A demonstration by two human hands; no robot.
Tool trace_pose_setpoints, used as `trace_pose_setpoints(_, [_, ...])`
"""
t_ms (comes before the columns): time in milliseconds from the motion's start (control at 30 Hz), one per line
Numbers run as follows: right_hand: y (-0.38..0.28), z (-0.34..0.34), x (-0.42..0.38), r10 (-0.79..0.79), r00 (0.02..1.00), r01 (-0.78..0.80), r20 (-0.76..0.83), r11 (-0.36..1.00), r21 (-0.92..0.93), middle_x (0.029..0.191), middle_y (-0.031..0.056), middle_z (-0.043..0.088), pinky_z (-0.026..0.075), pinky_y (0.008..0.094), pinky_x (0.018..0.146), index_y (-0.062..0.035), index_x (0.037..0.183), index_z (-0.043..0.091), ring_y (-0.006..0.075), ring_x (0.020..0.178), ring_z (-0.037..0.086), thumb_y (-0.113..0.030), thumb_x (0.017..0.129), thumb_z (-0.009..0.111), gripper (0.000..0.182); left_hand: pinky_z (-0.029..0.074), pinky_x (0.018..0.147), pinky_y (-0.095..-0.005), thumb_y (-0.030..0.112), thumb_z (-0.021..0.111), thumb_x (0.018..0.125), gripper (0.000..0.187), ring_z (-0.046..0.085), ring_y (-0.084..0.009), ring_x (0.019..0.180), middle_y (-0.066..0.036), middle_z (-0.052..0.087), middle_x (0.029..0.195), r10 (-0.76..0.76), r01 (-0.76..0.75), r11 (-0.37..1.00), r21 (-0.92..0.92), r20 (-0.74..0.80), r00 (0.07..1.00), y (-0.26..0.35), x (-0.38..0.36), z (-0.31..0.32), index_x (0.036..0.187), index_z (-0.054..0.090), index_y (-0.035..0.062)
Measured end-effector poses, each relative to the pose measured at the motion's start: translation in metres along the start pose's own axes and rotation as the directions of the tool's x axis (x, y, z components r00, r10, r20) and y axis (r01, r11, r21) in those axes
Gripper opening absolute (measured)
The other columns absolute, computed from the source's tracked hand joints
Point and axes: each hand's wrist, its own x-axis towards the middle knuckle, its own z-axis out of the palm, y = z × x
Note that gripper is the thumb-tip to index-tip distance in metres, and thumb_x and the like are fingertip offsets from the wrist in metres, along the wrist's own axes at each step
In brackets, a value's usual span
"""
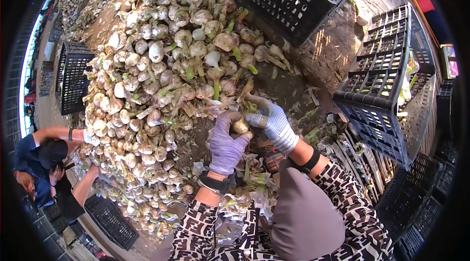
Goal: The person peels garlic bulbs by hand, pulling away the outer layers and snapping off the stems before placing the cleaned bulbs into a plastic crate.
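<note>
Soil (320, 65): way through between upper crate (276, 4) and right crate (374, 70)
Garlic pile (147, 90): blocks low passage leftward

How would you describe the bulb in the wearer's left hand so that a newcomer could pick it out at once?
Start at the big garlic heap and go to its lower right edge, where the left hand wears a purple glove. The pale, rounded bulb sits in its fingers, set apart by being held beside the blue-striped right hand.

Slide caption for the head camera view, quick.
Gloved left hand holds a garlic bulb, gloved right hand close by, beside heaped garlic.
</note>
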Motion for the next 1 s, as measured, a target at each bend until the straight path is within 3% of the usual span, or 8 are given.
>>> trace_pose_setpoints(167, [-0.002,-0.001,-0.003,-0.006,1.0,0.006,0.013,1.0,-0.027,0.093,0.0095,0.06,0.048,0.0255,0.068,0.0036,0.127,0.042,0.0126,0.079,0.057,-0.01,0.078,0.061,0.053,0.05,0.078,-0.0282,0.001,0.073,0.066,0.045,0.057,-0.016,0.088,-0.006,0.058,0.099,0.068,-0.069,0.979,0.192,0.01,0.998,0.002,0.001,-0.004,0.105,0.052,0.0051])
trace_pose_setpoints(233, [-0.012,0.002,-0.008,-0.04,0.999,0.04,0.026,0.999,0.018,0.092,0.0097,0.06,0.048,0.0254,0.064,0.0032,0.124,0.044,0.0124,0.076,0.057,-0.007,0.079,0.059,0.049,0.053,0.066,-0.0245,0.008,0.069,0.075,0.032,0.06,-0.0144,0.081,-0.008,0.06,0.096,-0.34,0.334,0.778,-0.532,0.091,0.936,0.01,0.001,-0.005,0.103,0.054,0.0036])
trace_pose_setpoints(367, [-0.021,0.0,-0.016,0.131,0.979,-0.119,0.154,0.989,-0.086,0.11,0.0103,0.058,0.047,0.0293,0.081,0.0003,0.12,0.05,0.0156,0.095,0.056,-0.002,0.074,0.062,0.048,0.048,0.047,-0.0182,0.04,0.06,0.085,0.046,0.062,-0.0119,0.071,-0.008,0.061,0.091,-0.469,0.551,0.485,-0.679,0.33,0.819,-0.004,-0.002,-0.019,0.107,0.053,0.0008])
trace_pose_setpoints(533, [-0.01,-0.006,-0.009,0.041,0.998,-0.046,0.052,0.993,0.109,0.113,0.0105,0.055,0.046,0.027,0.081,0.0005,0.129,0.039,0.0148,0.096,0.055,-0.015,0.072,0.069,0.066,0.049,0.051,-0.0187,0.039,0.063,0.083,0.05,0.06,-0.0114,0.067,-0.007,0.06,0.09,-0.357,0.365,0.582,-0.727,0.175,0.918,0.01,0.003,-0.001,0.11,0.053,-0.0004])
trace_pose_setpoints(600, [-0.01,-0.001,-0.011,-0.001,1.0,0.001,0.003,0.999,-0.033,0.109,0.009,0.057,0.046,0.024,0.078,0.0007,0.128,0.042,0.0138,0.091,0.055,-0.015,0.071,0.069,0.065,0.048,0.052,-0.0184,0.031,0.068,0.08,0.048,0.06,-0.0104,0.069,-0.006,0.06,0.092,-0.255,0.231,0.885,-0.405,-0.007,0.967,0.02,0.002,0.004,0.113,0.052,-0.0005])
trace_pose_setpoints(700, [-0.001,-0.011,-0.007,0.149,0.982,-0.163,0.117,0.979,0.121,0.095,0.0087,0.062,0.05,0.0258,0.068,0.0045,0.121,0.048,0.0099,0.076,0.058,-0.005,0.078,0.063,0.046,0.046,0.05,-0.0183,0.024,0.071,0.077,0.048,0.059,-0.0099,0.066,-0.005,0.061,0.09,-0.168,0.167,0.95,-0.264,0.019,0.986,0.031,0.0,-0.001,0.114,0.053,-0.0008])
trace_pose_setpoints(867, [-0.031,0.0,-0.019,0.219,0.969,-0.219,0.116,0.976,-0.012,0.079,0.0033,0.063,0.047,0.0233,0.055,0.0015,0.103,0.061,0.0084,0.063,0.056,-0.003,0.079,0.06,0.025,0.044,0.046,-0.0174,0.037,0.067,0.08,0.047,0.057,-0.009,0.058,-0.005,0.061,0.08,-0.44,0.468,0.803,-0.368,0.162,0.883,0.035,-0.002,-0.019,0.106,0.057,-0.0014])
trace_pose_setpoints(1000, [-0.031,0.003,-0.016,0.188,0.979,-0.175,0.08,0.974,-0.146,0.092,0.0046,0.066,0.05,0.0252,0.073,0.0014,0.101,0.064,0.0107,0.082,0.06,0.007,0.066,0.057,0.036,0.039,0.037,-0.0169,0.056,0.06,0.079,0.059,0.054,-0.0072,0.05,-0.004,0.059,0.068,-0.449,0.482,0.721,-0.497,0.194,0.872,0.022,-0.007,-0.014,0.096,0.059,-0.0003])
